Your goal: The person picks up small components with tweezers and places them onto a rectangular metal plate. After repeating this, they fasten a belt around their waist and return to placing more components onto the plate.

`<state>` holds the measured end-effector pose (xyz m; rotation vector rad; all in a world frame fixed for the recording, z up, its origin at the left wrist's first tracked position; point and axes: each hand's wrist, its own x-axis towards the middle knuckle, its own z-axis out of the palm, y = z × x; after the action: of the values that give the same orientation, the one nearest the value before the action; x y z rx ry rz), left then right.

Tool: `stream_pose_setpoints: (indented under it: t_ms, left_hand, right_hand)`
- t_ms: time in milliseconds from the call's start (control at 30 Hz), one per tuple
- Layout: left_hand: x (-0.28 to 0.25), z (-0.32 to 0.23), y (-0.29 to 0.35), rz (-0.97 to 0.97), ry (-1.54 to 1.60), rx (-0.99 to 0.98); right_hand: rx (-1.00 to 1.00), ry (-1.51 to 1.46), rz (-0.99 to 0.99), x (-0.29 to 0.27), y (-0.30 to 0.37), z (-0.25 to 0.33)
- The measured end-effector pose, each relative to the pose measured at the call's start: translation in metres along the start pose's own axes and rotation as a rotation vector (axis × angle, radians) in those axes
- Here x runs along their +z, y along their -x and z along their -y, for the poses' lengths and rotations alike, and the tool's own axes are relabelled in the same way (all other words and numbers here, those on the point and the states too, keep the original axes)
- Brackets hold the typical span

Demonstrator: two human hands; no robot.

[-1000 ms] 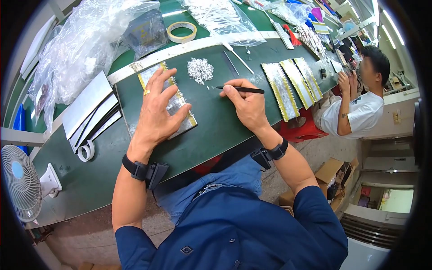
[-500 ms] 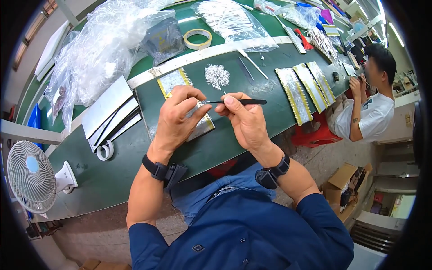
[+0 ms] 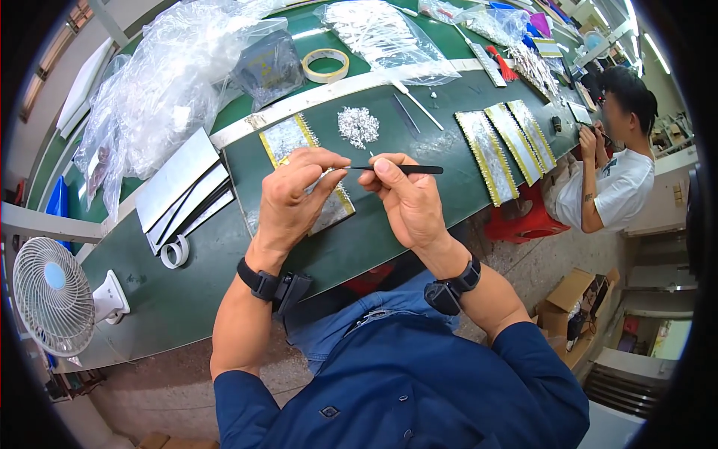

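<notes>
My right hand (image 3: 413, 202) pinches a pair of black tweezers (image 3: 422, 170), held level with the points to the left. Those points reach the fingertips of my left hand (image 3: 292, 196), whose thumb and fingers are pinched together. Whatever sits in that pinch is too small and covered to make out. Beneath my left hand lies a silvery panel (image 3: 286, 136) with yellow edge strips and a row of small white pieces along one side; the hand hides its middle. Just beyond my hands is a pile of tiny white and clear parts (image 3: 358, 127).
Three similar yellow-edged panels (image 3: 488, 157) lie at the right. A dark thin tool (image 3: 406, 112) and a white stick (image 3: 422, 107) rest beyond the pile. Flat grey sheets (image 3: 183, 191), a tape roll (image 3: 174, 252) and a fan (image 3: 54, 295) stand left. A co-worker (image 3: 617, 176) sits at right.
My left fingertips have shifted slightly right and closed further over the tweezer points. A small whitish bit seen there before is now hidden. The right hand keeps its hold on the tweezers.
</notes>
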<state>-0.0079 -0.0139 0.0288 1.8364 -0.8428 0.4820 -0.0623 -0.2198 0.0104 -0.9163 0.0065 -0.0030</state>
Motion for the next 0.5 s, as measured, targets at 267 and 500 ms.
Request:
stream_pose_setpoints:
  t_ms: [267,500]
  left_hand:
    - [-0.001,-0.008,0.001,0.053,0.063,-0.141]
    - [-0.005,-0.007,0.001,0.05,0.052,-0.179]
  right_hand:
    - [-0.024,0.079,-0.004,-0.002,0.001,0.005]
    - [-0.176,0.394,0.038,-0.001,-0.001,0.032]
